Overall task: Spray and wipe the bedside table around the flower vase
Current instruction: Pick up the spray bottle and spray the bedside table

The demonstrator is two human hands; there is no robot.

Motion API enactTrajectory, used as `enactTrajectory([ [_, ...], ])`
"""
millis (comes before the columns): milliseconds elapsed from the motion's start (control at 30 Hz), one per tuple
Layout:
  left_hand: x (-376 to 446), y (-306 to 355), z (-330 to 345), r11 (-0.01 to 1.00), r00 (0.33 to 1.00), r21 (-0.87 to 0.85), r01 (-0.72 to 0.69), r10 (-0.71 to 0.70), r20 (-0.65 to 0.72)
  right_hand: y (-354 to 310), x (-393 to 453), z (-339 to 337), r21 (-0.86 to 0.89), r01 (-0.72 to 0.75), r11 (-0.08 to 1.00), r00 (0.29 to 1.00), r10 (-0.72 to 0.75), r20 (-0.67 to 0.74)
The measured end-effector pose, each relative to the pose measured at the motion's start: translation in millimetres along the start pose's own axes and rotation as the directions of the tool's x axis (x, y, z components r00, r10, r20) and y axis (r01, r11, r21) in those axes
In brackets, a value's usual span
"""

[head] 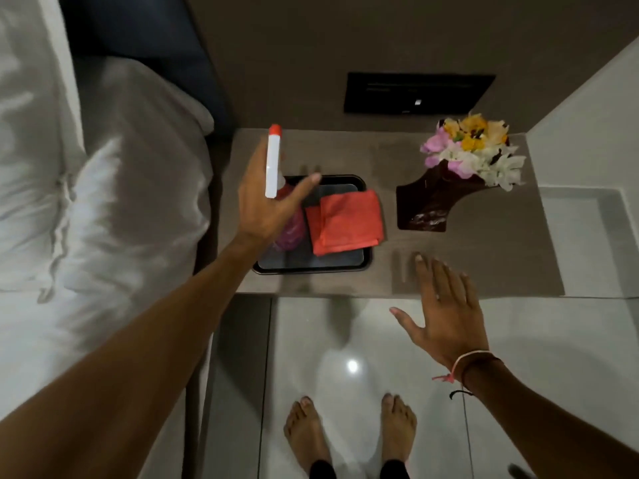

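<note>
The brown bedside table (477, 257) holds a dark tray (311, 269) on its left side. In the tray stands a pink spray bottle (273, 160) with a white head and red nozzle, beside a folded red cloth (345, 221). My left hand (266, 209) reaches in at the bottle's neck, fingers spread and thumb out, not closed on it. A dark glossy vase (428, 205) with pink, white and yellow flowers (473, 150) stands at the right rear. My right hand (449, 312) hovers flat and empty over the table's front edge.
A bed with white pillows (103, 202) presses against the table's left side. A black wall panel (415, 93) sits above the table. A white wall and ledge (587, 219) border the right. My bare feet (349, 433) stand on glossy tiles.
</note>
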State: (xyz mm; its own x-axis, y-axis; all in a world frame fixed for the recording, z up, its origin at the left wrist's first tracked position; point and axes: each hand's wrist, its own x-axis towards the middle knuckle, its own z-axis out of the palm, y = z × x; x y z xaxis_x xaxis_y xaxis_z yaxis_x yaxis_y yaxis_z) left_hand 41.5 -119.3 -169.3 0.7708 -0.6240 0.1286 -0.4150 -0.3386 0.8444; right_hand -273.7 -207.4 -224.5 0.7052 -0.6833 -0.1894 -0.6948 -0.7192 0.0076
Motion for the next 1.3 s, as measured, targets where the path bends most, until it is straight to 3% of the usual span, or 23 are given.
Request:
enactTrajectory([
  [67, 7.5, 8.6, 5.2, 0.996, 0.991, 0.031, -0.08, 0.082, -0.107, 10.8, -1.5, 0.8, 0.005, -0.047, 0.999, 0.999, 0.047, 0.003],
  [133, 13.4, 17.1, 10.1, 0.993, 0.985, 0.042, -0.112, 0.117, -0.125, 26.5, 0.8, -4.8, 0.004, -0.101, 0.995, 0.995, 0.101, 0.005],
  [400, -54.0, 75.8, 2.7, 0.986, 0.967, -0.091, -0.138, 0.154, 0.205, 82.7, 6.4, -51.9, -0.031, -0.25, 0.968, 0.967, 0.248, -0.057],
  [500, -96.1, 94.6, 19.2, 0.997, 0.935, 0.03, -0.067, 0.053, 0.352, 97.3, 6.6, -67.4, -0.06, -0.266, 0.962, 0.963, 0.263, -0.054],
  [567, -119.2, 104.9, 38.5, 0.997, 0.928, 0.065, 0.042, -0.063, 0.368, 103.6, 4.9, -74.5, -0.072, -0.26, 0.963, 0.965, 0.256, -0.05],
  [633, -136.6, 111.9, 56.4, 0.993, 0.919, 0.05, 0.107, -0.118, 0.376, 108.8, 2.2, -79.4, -0.082, -0.245, 0.966, 0.969, 0.242, -0.052],
  [733, -150.0, 110.8, 75.3, 0.994, 0.917, 0.11, -0.021, -0.024, 0.398, 112.9, -2.2, -82.4, -0.097, -0.221, 0.971, 0.975, 0.218, -0.041],
  [1033, -149.6, 106.2, 92.7, 0.978, 0.918, 0.196, -0.073, -0.011, 0.395, 105.3, -17.4, -75.0, -0.106, -0.172, 0.979, 0.985, 0.171, -0.017],
  [1300, -146.9, 90.2, 51.8, 0.991, 0.952, 0.131, 0.016, -0.055, 0.302, 96.5, -26.8, -65.2, -0.082, -0.123, 0.989, 0.992, 0.124, 0.014],
])
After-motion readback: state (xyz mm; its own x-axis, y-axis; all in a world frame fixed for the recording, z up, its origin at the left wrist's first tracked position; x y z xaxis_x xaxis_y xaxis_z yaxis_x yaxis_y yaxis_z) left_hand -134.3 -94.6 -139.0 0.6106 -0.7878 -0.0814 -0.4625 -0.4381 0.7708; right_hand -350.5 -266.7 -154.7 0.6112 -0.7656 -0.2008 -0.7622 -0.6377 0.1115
